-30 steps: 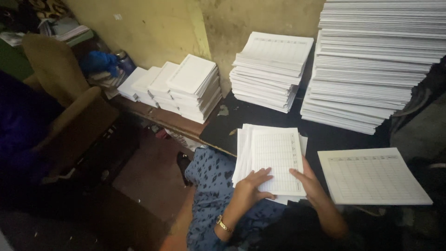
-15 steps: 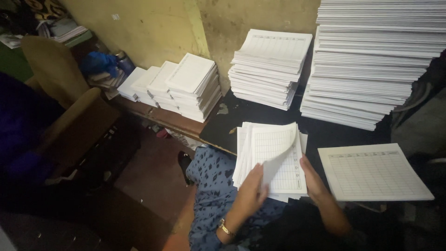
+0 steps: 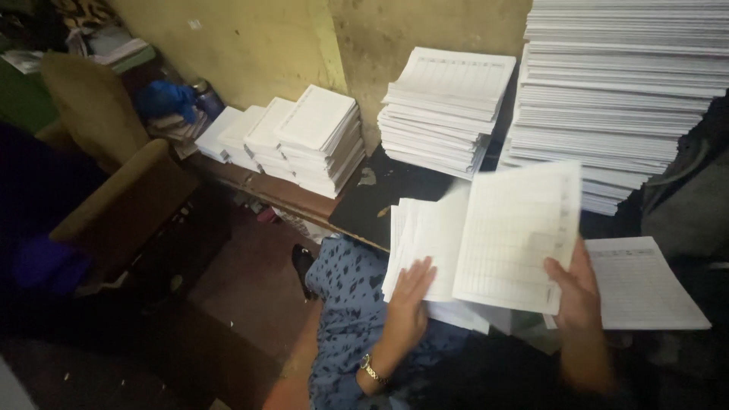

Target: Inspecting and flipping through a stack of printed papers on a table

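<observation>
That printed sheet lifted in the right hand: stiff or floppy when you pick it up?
Probably floppy: the printed sheet is thin and held at one edge by the right hand, so it likely bends. Likely very light. It may slide easily off the pile under the left hand.

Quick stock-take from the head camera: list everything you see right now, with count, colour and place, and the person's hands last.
lifted sheet: one, white with a ruled grid, raised in the right hand, centre.
lap pile: one pile of white sheets, under the left hand.
loose sheets: one small flat pile, white with grid, right of the lifted sheet.
tall stack: one, white, top right, by the wall.
medium stack: one, white, centre back.
small stacks: a row of about four, white, left of the medium stack.
dark tabletop: one, black, under the stacks.
chair: one, brown, left.
blue bundle: one, behind the chair.
wall: yellowish, back.
left hand: flat on the lap pile, gold watch at the wrist.
right hand: grips the lifted sheet's lower edge.
</observation>
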